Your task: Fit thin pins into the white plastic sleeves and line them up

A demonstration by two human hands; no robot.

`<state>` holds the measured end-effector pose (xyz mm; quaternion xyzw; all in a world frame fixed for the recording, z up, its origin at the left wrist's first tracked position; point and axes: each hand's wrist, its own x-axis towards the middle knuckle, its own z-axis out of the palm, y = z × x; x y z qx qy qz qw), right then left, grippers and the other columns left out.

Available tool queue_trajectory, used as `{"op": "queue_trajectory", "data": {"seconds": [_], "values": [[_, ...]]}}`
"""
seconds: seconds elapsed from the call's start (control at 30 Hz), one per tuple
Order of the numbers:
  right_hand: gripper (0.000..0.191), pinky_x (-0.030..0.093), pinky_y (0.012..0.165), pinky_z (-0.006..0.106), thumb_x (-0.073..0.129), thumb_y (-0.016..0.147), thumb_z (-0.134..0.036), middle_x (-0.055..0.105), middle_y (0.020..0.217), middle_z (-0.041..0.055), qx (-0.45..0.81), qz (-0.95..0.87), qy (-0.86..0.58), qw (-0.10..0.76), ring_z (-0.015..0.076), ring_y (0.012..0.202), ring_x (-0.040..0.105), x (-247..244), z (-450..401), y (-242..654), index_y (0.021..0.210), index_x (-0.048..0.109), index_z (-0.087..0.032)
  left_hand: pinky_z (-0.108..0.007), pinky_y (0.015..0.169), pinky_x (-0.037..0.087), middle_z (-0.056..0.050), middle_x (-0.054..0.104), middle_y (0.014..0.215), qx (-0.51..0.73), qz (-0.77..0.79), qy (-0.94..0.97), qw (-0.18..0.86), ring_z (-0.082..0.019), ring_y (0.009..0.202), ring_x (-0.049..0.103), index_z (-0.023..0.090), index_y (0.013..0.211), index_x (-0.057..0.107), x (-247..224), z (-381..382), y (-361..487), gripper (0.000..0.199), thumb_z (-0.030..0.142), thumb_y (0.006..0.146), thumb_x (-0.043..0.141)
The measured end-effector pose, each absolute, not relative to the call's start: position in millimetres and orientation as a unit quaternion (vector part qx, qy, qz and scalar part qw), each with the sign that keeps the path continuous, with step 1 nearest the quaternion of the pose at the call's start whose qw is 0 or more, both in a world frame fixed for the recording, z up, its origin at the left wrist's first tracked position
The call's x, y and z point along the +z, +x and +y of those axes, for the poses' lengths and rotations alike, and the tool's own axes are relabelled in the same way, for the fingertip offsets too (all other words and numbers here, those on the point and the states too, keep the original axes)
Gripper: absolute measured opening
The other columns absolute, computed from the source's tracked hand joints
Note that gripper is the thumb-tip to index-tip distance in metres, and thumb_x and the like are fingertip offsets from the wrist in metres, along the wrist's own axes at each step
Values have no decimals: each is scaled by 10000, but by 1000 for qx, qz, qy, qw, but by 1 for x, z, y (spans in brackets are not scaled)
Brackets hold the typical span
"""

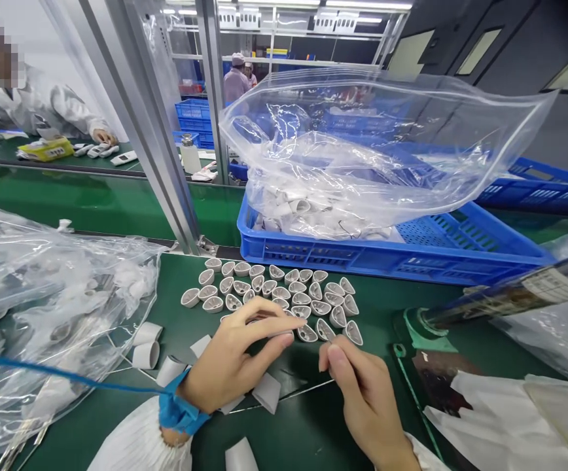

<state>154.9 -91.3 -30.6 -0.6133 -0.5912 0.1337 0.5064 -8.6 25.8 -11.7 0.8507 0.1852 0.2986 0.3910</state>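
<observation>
- On green tabletop (308, 425): white oval plastic shells (274, 288) set in a tight cluster.
- Left hand (230, 360) held low at the cluster's near edge, fingers narrowly closed; any held item cannot be told.
- Right hand (362, 399) pinched narrow just beside the shells; held item too thin to tell.
- Blue wrist strap (180, 411) worn on left wrist.
- Curled white sleeves (146, 347) scattered near left hand.
- Blue plastic crate (387, 252) with clear zip bag (343, 163) placed beyond the shells.

Plastic shells (281, 294) lie before a crate (387, 257)
</observation>
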Motion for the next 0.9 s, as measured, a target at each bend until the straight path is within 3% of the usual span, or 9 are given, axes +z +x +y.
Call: {"op": "queue_trajectory", "data": {"seconds": [0.23, 0.33, 0.6, 0.9], "values": [[411, 226, 460, 232, 454, 935, -124, 202, 541, -52, 66, -670, -601, 431, 71, 441, 257, -33, -91, 156, 642, 171, -184, -260, 796, 525, -4, 730, 1001, 318, 227, 835, 388, -156, 867, 652, 220, 1058, 659, -19, 24, -5, 208, 124, 876, 691], [395, 227, 461, 226, 444, 915, -97, 201, 540, -53, 58, -686, -589, 423, 68, 441, 255, -31, -91, 155, 655, 160, -182, -293, 909, 499, -9, 722, 1022, 312, 182, 847, 390, -169, 974, 640, 218, 1036, 680, -21, 23, -3, 259, 30, 859, 653], [358, 231, 462, 206, 415, 906, -74, 208, 538, -56, 56, -710, -566, 415, 65, 434, 256, -27, -90, 155, 678, 161, -183, -285, 958, 499, -40, 695, 1144, 298, 164, 850, 403, -176, 1058, 648, 190, 1080, 677, -27, 20, -2, 368, -33, 795, 612], [356, 208, 432, 216, 422, 891, -84, 175, 548, -52, 43, -692, -597, 404, 70, 434, 222, -32, -88, 155, 684, 152, -187, -294, 907, 512, -41, 711, 1077, 283, 164, 865, 381, -178, 985, 644, 176, 1102, 683, -23, 21, -4, 370, -38, 808, 614]]}}
